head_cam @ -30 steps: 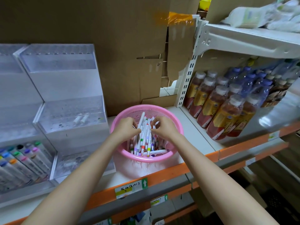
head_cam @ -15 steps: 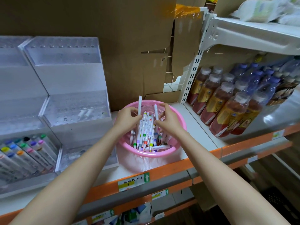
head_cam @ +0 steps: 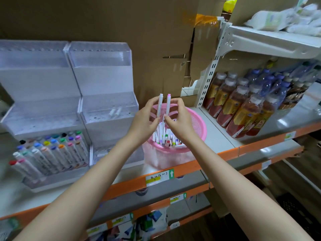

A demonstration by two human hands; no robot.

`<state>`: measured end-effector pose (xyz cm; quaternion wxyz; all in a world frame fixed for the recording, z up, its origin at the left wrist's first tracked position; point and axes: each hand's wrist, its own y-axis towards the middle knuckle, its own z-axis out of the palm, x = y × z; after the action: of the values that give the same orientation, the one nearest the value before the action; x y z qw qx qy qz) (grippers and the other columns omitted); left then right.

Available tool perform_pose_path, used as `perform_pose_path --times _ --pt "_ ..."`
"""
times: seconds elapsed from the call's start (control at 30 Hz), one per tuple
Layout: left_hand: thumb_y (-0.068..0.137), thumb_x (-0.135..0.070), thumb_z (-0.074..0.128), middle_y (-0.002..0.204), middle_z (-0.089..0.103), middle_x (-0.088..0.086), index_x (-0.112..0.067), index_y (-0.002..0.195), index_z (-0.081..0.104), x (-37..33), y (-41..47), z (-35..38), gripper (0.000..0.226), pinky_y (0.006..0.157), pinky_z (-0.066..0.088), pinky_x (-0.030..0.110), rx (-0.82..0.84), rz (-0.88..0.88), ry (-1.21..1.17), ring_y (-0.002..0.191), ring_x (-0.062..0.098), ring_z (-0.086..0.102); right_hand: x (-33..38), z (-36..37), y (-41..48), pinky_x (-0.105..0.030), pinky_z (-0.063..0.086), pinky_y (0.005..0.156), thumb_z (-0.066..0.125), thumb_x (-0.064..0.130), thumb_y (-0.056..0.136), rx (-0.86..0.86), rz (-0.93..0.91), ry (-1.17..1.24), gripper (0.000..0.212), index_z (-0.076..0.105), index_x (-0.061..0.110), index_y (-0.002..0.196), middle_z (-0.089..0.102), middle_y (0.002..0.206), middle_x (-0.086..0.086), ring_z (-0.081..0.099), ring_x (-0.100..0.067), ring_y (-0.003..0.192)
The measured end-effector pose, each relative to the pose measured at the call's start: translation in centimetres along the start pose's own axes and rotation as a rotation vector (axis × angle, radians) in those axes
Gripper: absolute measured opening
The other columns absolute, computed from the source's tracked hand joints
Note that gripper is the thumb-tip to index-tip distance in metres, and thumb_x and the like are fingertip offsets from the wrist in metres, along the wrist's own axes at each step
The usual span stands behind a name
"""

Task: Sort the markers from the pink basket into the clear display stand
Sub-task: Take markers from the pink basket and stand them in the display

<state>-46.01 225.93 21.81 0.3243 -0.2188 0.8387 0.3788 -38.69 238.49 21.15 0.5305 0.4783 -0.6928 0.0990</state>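
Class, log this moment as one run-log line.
left hand: pinches white-capped slim marker upright | right hand: pinches pink-capped slim marker upright | location: above round pink plastic basket | clear tiered display stand: left of basket

view: one wide-angle camera worn on the person's head | faces: forward and down along both forearms | range: close, left hand (head_cam: 145,120) and right hand (head_cam: 180,119) mid-frame | frame: clear display stand (head_cam: 102,75) left of the hands, bottles (head_cam: 243,108) right, shelf (head_cam: 214,133) beneath
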Motion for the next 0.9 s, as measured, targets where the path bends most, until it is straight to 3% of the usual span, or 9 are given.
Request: perform_pose_path --times 0.1,0.3,0.43,0.6,0.7,0.83,0.9 --pt "0.083 0.000 0.060 0.085 0.054 -0.022 -0.030 0.144 0.032 -0.7 -1.6 -2.8 0.073 0.064 0.045 0.008 -0.007 0.018 -0.017 0.074 -0.005 0.056 2.0 1.6 -1.2 -0.048 0.056 0.061 0.059 0.004 0.080 -0.007 -0.032 0.037 0.035 0.048 0.020 0.109 0.064 0.098 0.009 0.065 -0.011 0.081" --pt "0.083 -0.002 0.065 0.082 0.059 -0.001 -0.028 0.143 0.030 -0.4 -5.0 -9.0 0.075 0.070 0.057 0.033 -0.073 0.035 0.085 0.070 0.010 0.063 6.0 5.7 -3.7 -0.048 0.055 0.062 0.063 0.006 0.079 0.008 -0.093 0.047 0.034 0.048 0.019 0.107 0.063 0.095 0.008 0.064 -0.015 0.077" --pt "0.083 -0.003 0.066 0.082 0.061 0.001 -0.029 0.140 0.029 0.5 -7.8 -12.9 0.072 0.065 0.056 0.028 -0.119 -0.003 0.090 0.064 0.006 0.063 8.5 8.8 -5.2 -0.050 0.056 0.061 0.061 0.006 0.079 0.054 -0.083 0.053 0.036 0.045 0.020 0.107 0.062 0.087 0.008 0.065 -0.018 0.070" --pt "0.088 -0.011 0.063 0.079 0.058 0.001 -0.029 0.137 0.028 2.1 -11.5 -17.6 0.063 0.067 0.056 0.029 -0.158 -0.073 0.091 0.067 0.011 0.063 11.2 12.9 -7.4 -0.049 0.055 0.059 0.059 0.000 0.084 0.119 -0.080 0.099 0.033 0.043 0.019 0.106 0.060 0.080 0.002 0.064 -0.021 0.063" --pt "0.088 -0.011 0.063 0.075 0.059 0.001 -0.028 0.133 0.031 3.4 -13.2 -19.9 0.058 0.070 0.057 0.037 -0.197 -0.088 0.076 0.067 0.014 0.064 12.4 15.4 -8.3 -0.050 0.056 0.061 0.062 0.002 0.085 0.151 -0.090 0.132 0.031 0.045 0.017 0.107 0.061 0.081 0.002 0.065 -0.021 0.066" --pt "0.088 -0.008 0.063 0.076 0.061 0.006 -0.020 0.133 0.034 4.5 -14.7 -21.9 0.054 0.063 0.053 0.025 -0.260 -0.112 0.060 0.065 0.012 0.063 13.8 18.2 -9.2 -0.051 0.056 0.063 0.064 0.002 0.085 0.183 -0.099 0.155 0.034 0.044 0.019 0.107 0.058 0.081 0.007 0.063 -0.016 0.065" --pt "0.089 -0.009 0.061 0.074 0.060 0.008 -0.021 0.132 0.034 4.9 -15.3 -22.4 0.052 0.060 0.051 0.028 -0.283 -0.147 0.020 0.063 0.017 0.062 14.3 19.4 -9.5 -0.053 0.055 0.065 0.064 0.001 0.084 0.195 -0.109 0.151 0.036 0.045 0.016 0.111 0.058 0.082 0.008 0.065 -0.023 0.069"
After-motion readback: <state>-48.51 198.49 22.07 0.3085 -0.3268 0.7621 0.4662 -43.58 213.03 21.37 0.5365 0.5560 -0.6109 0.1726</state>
